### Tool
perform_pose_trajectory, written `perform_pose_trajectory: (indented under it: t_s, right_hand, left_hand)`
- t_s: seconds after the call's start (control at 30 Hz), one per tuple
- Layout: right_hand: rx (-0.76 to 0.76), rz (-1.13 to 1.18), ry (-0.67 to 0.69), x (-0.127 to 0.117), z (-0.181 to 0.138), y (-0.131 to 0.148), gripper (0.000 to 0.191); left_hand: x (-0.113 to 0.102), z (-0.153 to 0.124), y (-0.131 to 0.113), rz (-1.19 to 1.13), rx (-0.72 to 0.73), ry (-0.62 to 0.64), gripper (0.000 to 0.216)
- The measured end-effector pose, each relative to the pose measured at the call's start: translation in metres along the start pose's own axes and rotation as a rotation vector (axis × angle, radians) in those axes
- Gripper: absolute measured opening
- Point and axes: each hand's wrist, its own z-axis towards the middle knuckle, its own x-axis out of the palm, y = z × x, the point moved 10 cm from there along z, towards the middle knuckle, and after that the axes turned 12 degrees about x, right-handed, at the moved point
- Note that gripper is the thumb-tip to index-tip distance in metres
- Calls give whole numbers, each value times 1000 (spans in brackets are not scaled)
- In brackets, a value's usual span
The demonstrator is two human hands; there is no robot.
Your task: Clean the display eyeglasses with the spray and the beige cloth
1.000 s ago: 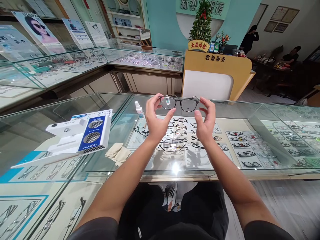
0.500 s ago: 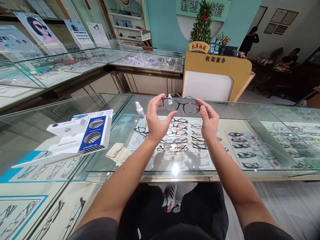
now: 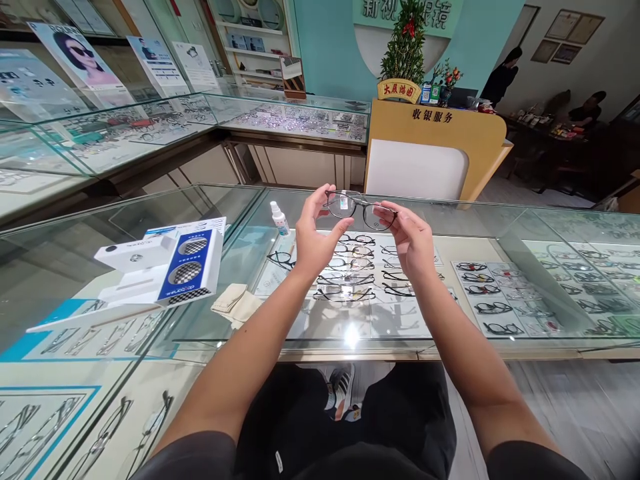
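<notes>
Eyeglasses (image 3: pixel 359 202): label on one lens; we hold them between both hands, above the glass desk (image 3: pixel 350 351).
Left hand (image 3: pixel 317 237): fingertips pinching the left end, thumb stretched out below.
Right hand (image 3: pixel 414 241): pinching the right rim, fingers showing through the lens.
Desk interior: we see rows of frames (image 3: pixel 346 280) on white trays (image 3: pixel 400 323).
Blue-and-white box (image 3: pixel 186 268): desktop, left; contents unclear to us.
Desktop near box: spray bottle (image 3: pixel 280 219), folded cloth (image 3: pixel 236 305).
</notes>
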Motion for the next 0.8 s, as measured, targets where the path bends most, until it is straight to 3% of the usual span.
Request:
perform_pose_trajectory:
  t_s: [0.13,0.23,0.37,0.47,0.8]
  right_hand:
    - [0,-36,-6,-8,3,6,33]
    - [0,-203,-41,-16,6,12,31]
    - [86,-356,104,-5,7,6,22]
    - [93,-372,148,-1,6,2,19]
    - [44,-502,225,6,6,0,27]
  left_hand:
    - [1,3,-9,38,34,46,77]
    - [4,7,-23,84,86,136,75]
    - [9,11,-44,100,177,261,69]
    - [7,14,-53,105,231,280,67]
    - [5,18,-44,50,135,347,68]
